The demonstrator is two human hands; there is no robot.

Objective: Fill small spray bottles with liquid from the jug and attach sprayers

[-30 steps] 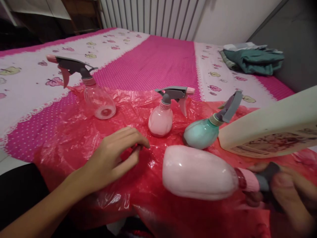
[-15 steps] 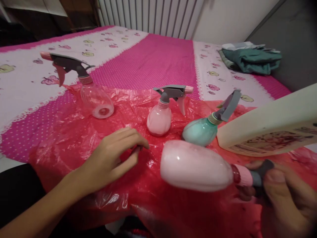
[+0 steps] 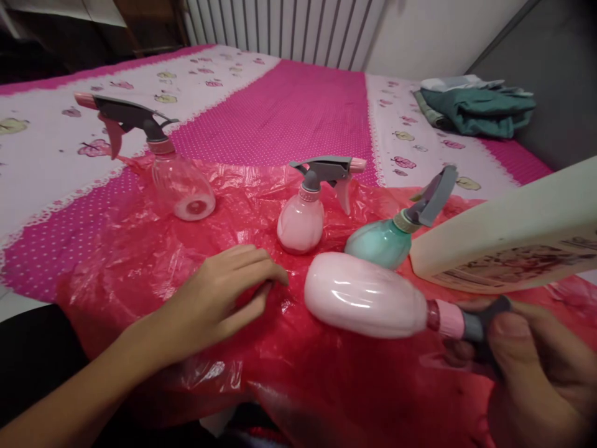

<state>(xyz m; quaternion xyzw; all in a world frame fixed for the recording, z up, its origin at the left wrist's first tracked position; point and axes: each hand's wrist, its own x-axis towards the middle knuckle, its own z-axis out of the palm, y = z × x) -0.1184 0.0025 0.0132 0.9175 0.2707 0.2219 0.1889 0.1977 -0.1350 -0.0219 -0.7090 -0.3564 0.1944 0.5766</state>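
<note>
My right hand [image 3: 527, 361] grips a pink spray bottle [image 3: 366, 295] by its grey trigger head. The bottle lies on its side in the air, base to the left, and whitish liquid fills it. My left hand [image 3: 233, 289] hovers over or rests on the red plastic sheet [image 3: 186, 379], fingers loosely bent and apart, holding nothing. Beyond the held bottle stands a small pink spray bottle [image 3: 301, 224] with pale liquid. A green spray bottle [image 3: 380, 242] is beside it, partly hidden by the held one. Farther left stands a clear pink spray bottle [image 3: 181, 190] that looks nearly empty.
A large cream jug [image 3: 513, 230] with a printed label stands at the right, close to my right hand. Folded green cloth [image 3: 480, 109] lies at the back right on the pink patterned bedspread [image 3: 298, 118]. A white slatted panel [image 3: 284, 31] is behind the bed.
The held bottle has risen slightly and turned a little in my right hand, now covering more of the green bottle. My left hand has shifted slightly right.
</note>
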